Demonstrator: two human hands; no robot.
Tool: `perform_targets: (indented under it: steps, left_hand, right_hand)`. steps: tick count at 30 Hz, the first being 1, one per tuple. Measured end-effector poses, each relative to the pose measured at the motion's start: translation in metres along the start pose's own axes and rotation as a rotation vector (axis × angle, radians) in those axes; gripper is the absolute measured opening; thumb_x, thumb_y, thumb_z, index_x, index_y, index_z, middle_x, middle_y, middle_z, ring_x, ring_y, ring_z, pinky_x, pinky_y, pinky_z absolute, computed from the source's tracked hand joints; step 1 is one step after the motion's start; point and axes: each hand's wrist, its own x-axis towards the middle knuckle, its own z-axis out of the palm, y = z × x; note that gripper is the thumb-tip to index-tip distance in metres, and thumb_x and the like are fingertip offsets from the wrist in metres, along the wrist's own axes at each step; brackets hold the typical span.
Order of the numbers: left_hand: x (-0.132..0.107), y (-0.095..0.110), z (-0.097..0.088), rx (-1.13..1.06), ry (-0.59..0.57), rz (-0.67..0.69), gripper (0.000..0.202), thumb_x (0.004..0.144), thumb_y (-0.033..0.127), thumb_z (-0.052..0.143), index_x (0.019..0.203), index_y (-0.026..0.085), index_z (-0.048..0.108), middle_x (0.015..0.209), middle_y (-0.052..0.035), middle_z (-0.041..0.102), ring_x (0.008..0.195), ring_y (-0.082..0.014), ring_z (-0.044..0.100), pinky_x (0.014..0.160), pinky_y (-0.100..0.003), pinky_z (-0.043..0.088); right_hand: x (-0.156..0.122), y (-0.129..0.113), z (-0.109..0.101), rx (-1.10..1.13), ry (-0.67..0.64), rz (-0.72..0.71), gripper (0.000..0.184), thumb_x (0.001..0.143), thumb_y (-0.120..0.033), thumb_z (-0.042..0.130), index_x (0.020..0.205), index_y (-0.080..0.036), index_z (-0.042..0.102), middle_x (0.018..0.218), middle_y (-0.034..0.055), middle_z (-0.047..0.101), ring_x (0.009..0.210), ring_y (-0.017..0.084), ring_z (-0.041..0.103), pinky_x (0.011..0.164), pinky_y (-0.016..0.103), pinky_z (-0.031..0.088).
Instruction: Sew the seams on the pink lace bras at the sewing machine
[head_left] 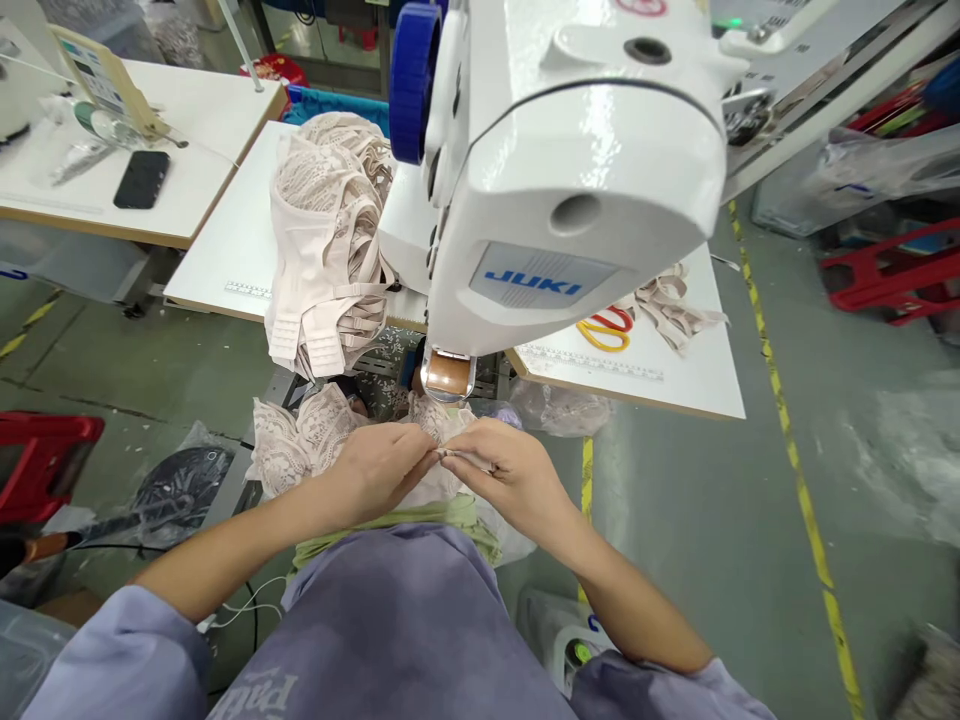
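A pale pink lace garment lies in my lap, just below the white Juki sewing machine. My left hand is closed, pinching the fabric's edge. My right hand is closed too, pinching the same garment right beside the left, fingertips almost touching. Both hands sit a little in front of the machine's lower brown part.
A tall pile of the same lace garments stands on the white table left of the machine. Yellow and red scissors and fabric strips lie on the right. A phone rests on another table. A red stool stands left.
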Motion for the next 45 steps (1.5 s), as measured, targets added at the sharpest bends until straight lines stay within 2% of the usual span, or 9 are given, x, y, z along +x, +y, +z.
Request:
perform_targets:
  steps: [7,13,18,24,29,33,39,42,45]
  left_hand:
    - [0.026,-0.011,0.000,0.045,0.082,-0.225,0.037,0.104,0.039,0.040,0.082,0.018,0.060,0.057,0.0030,0.057,0.050,-0.0117,0.053,0.049,-0.024,0.027]
    - [0.035,-0.055,0.004,0.370,0.278,0.293,0.031,0.096,0.008,0.044,0.121,0.020,0.059,0.077,0.0005,0.068,0.063,-0.0137,0.058,0.058,-0.027,0.037]
    - [0.038,-0.062,-0.002,0.449,0.247,0.371,0.034,0.094,0.008,0.049,0.127,0.017,0.054,0.072,0.0017,0.061,0.059,-0.0141,0.052,0.057,-0.028,0.038]
    - [0.042,-0.036,-0.010,0.476,0.026,0.143,0.030,0.095,0.013,0.042,0.121,0.017,0.056,0.060,0.0024,0.053,0.052,-0.0150,0.050,0.046,-0.028,0.026]
    - [0.044,-0.047,-0.018,0.474,-0.081,0.184,0.038,0.094,0.009,0.041,0.130,0.015,0.051,0.061,0.0026,0.054,0.051,-0.0146,0.049,0.046,-0.028,0.020]
    - [0.051,-0.072,-0.027,0.472,-0.191,0.390,0.050,0.092,0.004,0.045,0.139,0.020,0.046,0.069,0.0006,0.060,0.057,-0.0150,0.051,0.049,-0.028,0.022]
    - [0.055,-0.052,-0.023,0.488,-0.147,0.286,0.038,0.088,0.005,0.044,0.123,0.015,0.055,0.055,0.0036,0.052,0.045,-0.0149,0.045,0.045,-0.030,0.013]
    - [0.051,-0.031,-0.018,0.522,-0.057,0.217,0.035,0.090,0.008,0.042,0.123,0.010,0.053,0.055,0.0028,0.052,0.044,-0.0160,0.048,0.043,-0.030,0.018]
    - [0.048,-0.017,-0.011,0.545,-0.026,0.137,0.038,0.088,0.007,0.044,0.126,0.006,0.051,0.062,-0.0004,0.058,0.050,-0.0182,0.055,0.044,-0.031,0.029]
  right_hand:
    - [0.050,0.000,-0.029,-0.124,-0.015,0.063,0.012,0.089,-0.023,0.061,0.079,-0.019,0.066,0.070,-0.0012,0.057,0.064,0.012,0.051,0.060,0.025,0.033]
    - [0.083,-0.005,-0.042,-0.302,-0.091,0.182,0.027,0.086,-0.019,0.050,0.060,-0.020,0.052,0.051,-0.0055,0.027,0.052,0.011,0.027,0.055,0.030,0.017]
    - [0.083,-0.007,-0.044,-0.327,-0.094,0.160,0.027,0.087,-0.018,0.050,0.060,-0.020,0.056,0.052,-0.0046,0.029,0.053,0.012,0.028,0.056,0.030,0.019]
    - [0.057,0.029,-0.016,-0.510,0.251,-0.054,0.021,0.095,-0.037,0.059,0.103,-0.024,0.074,0.090,0.0071,0.066,0.085,0.022,0.056,0.078,0.034,0.041]
    - [0.043,0.045,0.013,-0.585,0.568,-0.196,0.021,0.093,-0.025,0.064,0.110,-0.030,0.074,0.101,0.0074,0.063,0.100,0.024,0.059,0.097,0.045,0.042]
    - [0.042,0.045,0.025,-0.428,0.551,-0.080,0.021,0.094,-0.026,0.060,0.111,-0.029,0.072,0.092,0.0048,0.059,0.087,0.019,0.059,0.080,0.034,0.049]
    - [0.027,0.059,0.041,0.116,0.514,0.123,0.053,0.097,-0.035,0.056,0.144,-0.026,0.033,0.118,0.0098,0.056,0.058,0.008,0.053,0.055,0.026,0.048]
    - [0.030,0.057,0.032,0.002,0.486,0.109,0.034,0.096,-0.031,0.054,0.129,-0.024,0.054,0.119,0.0105,0.056,0.061,0.009,0.052,0.061,0.029,0.049]
    - [0.042,0.052,0.014,-0.118,0.488,0.080,0.016,0.092,-0.029,0.053,0.087,-0.021,0.066,0.093,0.0062,0.058,0.075,0.017,0.055,0.069,0.032,0.049]
